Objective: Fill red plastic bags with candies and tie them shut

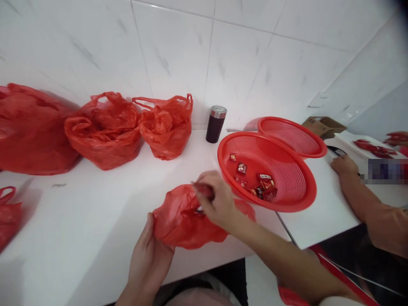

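My left hand [153, 257] grips the left side of a red plastic bag [191, 233], its thumb on the outside near the bag's mouth. Above the opening is my right hand [221, 202], fingers closed around a small red-wrapped packet [205, 190], slightly blurred. A bit of something shiny shows inside the bag beneath that hand; I cannot make out what it is. Just beyond, a red perforated plastic basket [298, 180] tilts toward me with several small wrapped packets [267, 182] at its bottom.
A second red basket [306, 136] lies behind the first. Near the wall stand a dark tumbler [214, 126] and several red bags [106, 140]. Another red bag [9, 216] sits at the left edge. On the right are a co-worker's arm [357, 191] and a cardboard box [323, 126].
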### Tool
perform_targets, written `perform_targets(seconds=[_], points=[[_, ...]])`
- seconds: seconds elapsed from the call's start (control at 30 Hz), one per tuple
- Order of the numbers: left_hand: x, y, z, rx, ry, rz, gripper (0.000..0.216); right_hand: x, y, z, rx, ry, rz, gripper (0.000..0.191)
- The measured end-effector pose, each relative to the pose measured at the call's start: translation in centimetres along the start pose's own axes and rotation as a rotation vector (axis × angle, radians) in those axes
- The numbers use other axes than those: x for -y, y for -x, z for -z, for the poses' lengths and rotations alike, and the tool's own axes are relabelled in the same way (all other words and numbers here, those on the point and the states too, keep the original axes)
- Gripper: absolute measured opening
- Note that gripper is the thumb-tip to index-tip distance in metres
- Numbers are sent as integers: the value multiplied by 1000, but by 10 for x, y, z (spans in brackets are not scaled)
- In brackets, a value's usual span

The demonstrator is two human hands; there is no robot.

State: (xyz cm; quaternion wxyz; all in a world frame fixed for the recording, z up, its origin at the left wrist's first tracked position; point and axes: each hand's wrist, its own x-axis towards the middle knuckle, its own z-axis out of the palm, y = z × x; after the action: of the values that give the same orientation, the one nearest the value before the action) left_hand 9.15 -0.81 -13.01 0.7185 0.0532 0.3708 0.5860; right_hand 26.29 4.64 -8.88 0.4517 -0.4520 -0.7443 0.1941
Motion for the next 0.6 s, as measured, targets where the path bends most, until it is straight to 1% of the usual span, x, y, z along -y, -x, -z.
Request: perform_targets(seconds=[0.07,0.1,0.17,0.23,0.3,0.33,0.4,0.43,0.5,0.53,0.57,0.6], points=[[-1,0,2,-2,-53,-64,26,-9,20,-24,151,51,57,25],[-3,0,3,-7,-89,-130,24,-15,26,-33,229,85,68,29],[-6,3,7,-16,-174,-311,22,-27,34,-45,383,154,87,35],[-11,6,10,-19,-271,-468,24,-31,33,-48,451,169,86,35],[-15,10,12,-3,-375,-525,29,-24,26,-38,474,114,66,37],[-17,11,13,1,-420,-521,30,-17,20,-29,493,66,54,41],[-21,13,16,2,-480,-491,31,-5,2,0,549,-44,25,47],[-22,13,18,-3,-501,-481,32,-2,-9,18,563,-81,4,46],[-26,15,22,-15,-541,-473,32,-9,-33,58,535,-58,-83,32],[-27,15,25,-17,-567,-474,32,-20,-43,78,462,37,-147,27],[-30,16,28,-21,-595,-478,32,-36,-52,98,417,201,-223,25],[-32,17,30,-32,-613,-477,32,-56,-59,116,404,402,-332,25]])
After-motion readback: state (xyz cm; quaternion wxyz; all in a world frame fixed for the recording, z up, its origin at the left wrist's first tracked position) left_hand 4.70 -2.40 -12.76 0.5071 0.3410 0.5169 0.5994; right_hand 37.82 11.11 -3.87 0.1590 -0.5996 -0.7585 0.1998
